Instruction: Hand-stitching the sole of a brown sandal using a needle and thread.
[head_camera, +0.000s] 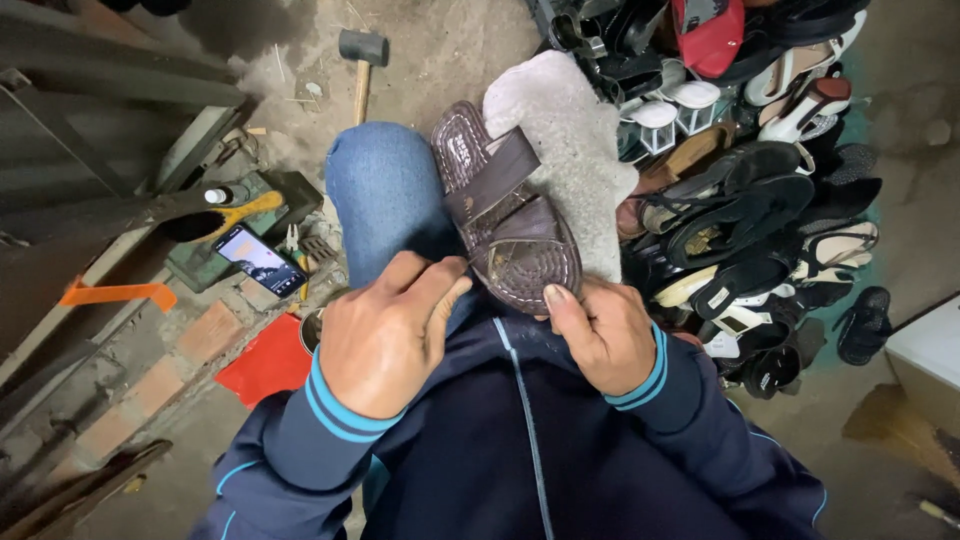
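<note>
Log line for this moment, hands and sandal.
left hand: pinching at sandal edge | right hand: gripping brown sandal heel | sandal: on knee, over grey cloth

This looks like a cobbler's repair workshop, rough and informal. A large heap of worn sandals and shoes (760, 200) lies on the bare concrete floor (440, 45). A mallet (362, 62) rests on that floor, and a brush (215, 218), small tools and a smartphone (260, 260) sit on a low brick ledge (150, 375).

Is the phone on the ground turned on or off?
On. The phone lies face up beside the bricks, and its screen glows with a bright picture instead of being black.
</note>
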